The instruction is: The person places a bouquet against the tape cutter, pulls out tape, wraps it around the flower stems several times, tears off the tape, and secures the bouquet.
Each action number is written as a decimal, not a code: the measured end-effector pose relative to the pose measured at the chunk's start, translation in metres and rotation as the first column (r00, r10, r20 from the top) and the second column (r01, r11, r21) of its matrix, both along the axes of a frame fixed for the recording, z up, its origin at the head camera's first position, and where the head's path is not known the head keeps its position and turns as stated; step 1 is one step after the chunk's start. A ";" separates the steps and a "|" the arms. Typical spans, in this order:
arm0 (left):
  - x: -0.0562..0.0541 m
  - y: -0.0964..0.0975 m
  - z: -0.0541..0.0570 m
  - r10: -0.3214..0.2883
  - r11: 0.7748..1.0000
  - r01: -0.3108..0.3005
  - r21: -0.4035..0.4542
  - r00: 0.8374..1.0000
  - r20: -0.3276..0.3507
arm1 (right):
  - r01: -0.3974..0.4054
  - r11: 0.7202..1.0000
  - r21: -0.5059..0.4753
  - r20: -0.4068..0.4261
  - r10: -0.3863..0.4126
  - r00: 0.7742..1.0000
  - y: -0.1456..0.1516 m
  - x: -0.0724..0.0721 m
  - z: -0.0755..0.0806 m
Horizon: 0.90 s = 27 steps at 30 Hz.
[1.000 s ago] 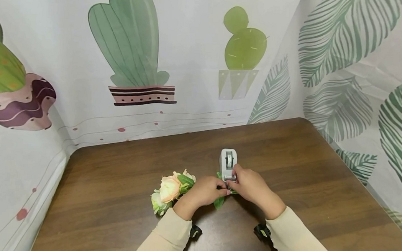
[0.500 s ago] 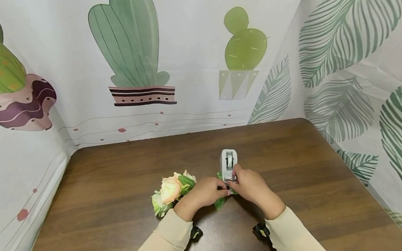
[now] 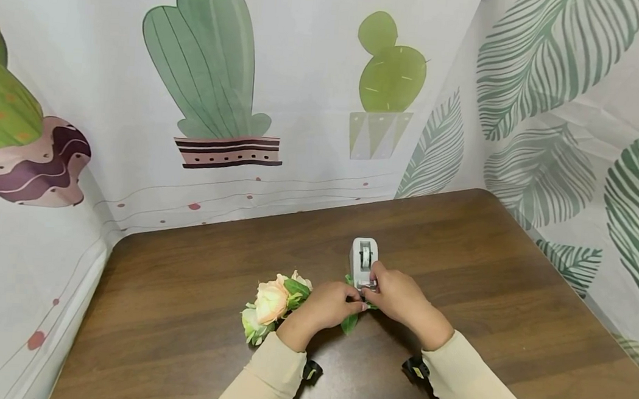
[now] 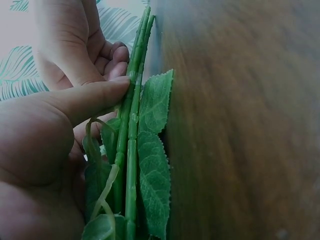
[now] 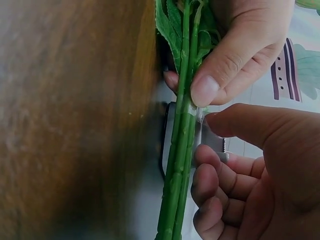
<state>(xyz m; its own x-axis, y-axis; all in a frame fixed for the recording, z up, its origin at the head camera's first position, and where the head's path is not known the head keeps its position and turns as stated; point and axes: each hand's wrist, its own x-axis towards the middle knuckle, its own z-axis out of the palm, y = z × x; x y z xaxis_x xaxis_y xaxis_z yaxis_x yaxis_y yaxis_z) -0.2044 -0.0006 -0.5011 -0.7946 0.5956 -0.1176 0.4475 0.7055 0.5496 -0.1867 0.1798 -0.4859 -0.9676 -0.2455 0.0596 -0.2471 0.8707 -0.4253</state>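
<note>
My left hand (image 3: 324,306) pinches several green artificial flower stems (image 4: 131,135) between thumb and fingers, just above the table. Pale peach and cream flower heads (image 3: 272,300) lie to its left; green leaves (image 4: 153,160) hang along the stems. A white tape dispenser (image 3: 356,263) stands right behind the stems. In the right wrist view, clear tape (image 5: 192,109) crosses the stems beside the left thumb. My right hand (image 3: 404,299) holds the tape at the dispenser's front, its thumb tip against the strip and its other fingers curled. The serrated cutter (image 5: 224,145) shows behind.
Around the work spreads a dark brown wooden table (image 3: 205,266). A white cloth with cactus prints (image 3: 314,101) hangs along the back, and leaf-printed cloth (image 3: 542,158) covers the right side. Black wrist cameras (image 3: 311,371) sit under both sleeves.
</note>
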 end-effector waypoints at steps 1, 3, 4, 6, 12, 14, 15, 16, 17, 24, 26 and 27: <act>0.000 0.000 0.000 0.001 1.000 -0.001 -0.002 1.000 0.000 | 0.002 1.000 -0.002 0.002 -0.002 1.000 0.000 0.000 0.000; 0.000 0.000 0.000 0.003 1.000 -0.003 -0.004 1.000 -0.001 | 0.001 1.000 -0.010 0.003 -0.001 1.000 0.001 0.000 -0.001; 0.000 0.000 0.000 0.003 1.000 -0.003 -0.006 1.000 0.000 | -0.001 1.000 -0.014 0.003 0.001 1.000 0.001 0.000 -0.001; 0.000 0.001 -0.001 0.002 1.000 -0.002 -0.009 1.000 -0.003 | -0.009 1.000 -0.022 0.000 0.009 1.000 0.002 0.000 -0.002; -0.001 0.001 -0.002 -0.007 1.000 0.007 -0.018 1.000 -0.018 | -0.048 0.998 -0.048 0.004 0.048 0.999 0.005 0.000 0.000; -0.001 0.001 -0.002 -0.007 1.000 0.007 -0.019 1.000 -0.016 | -0.060 0.996 -0.065 0.014 0.061 0.998 0.006 0.000 0.001; -0.001 0.001 -0.002 -0.007 1.000 0.007 -0.019 1.000 -0.015 | -0.062 0.996 -0.070 0.022 0.063 0.998 0.007 0.000 0.001; -0.001 0.001 -0.002 -0.007 1.000 0.007 -0.018 1.000 -0.012 | -0.062 0.995 -0.074 0.029 0.064 0.998 0.007 0.000 0.001; -0.001 0.001 -0.002 -0.007 1.000 0.007 -0.018 1.000 -0.010 | -0.063 0.995 -0.077 0.033 0.066 0.997 0.007 0.000 0.001; -0.001 0.001 -0.001 0.003 1.000 -0.003 -0.014 1.000 -0.002 | -0.051 0.995 -0.081 0.013 0.052 0.999 0.007 0.000 0.000; -0.001 0.001 -0.001 0.005 1.000 -0.005 -0.015 1.000 -0.003 | -0.050 0.996 -0.080 -0.012 0.049 0.999 0.006 0.001 -0.001; -0.001 0.001 -0.001 0.006 1.000 -0.006 -0.016 1.000 -0.003 | -0.049 0.995 -0.082 -0.021 0.047 0.999 0.005 0.001 -0.002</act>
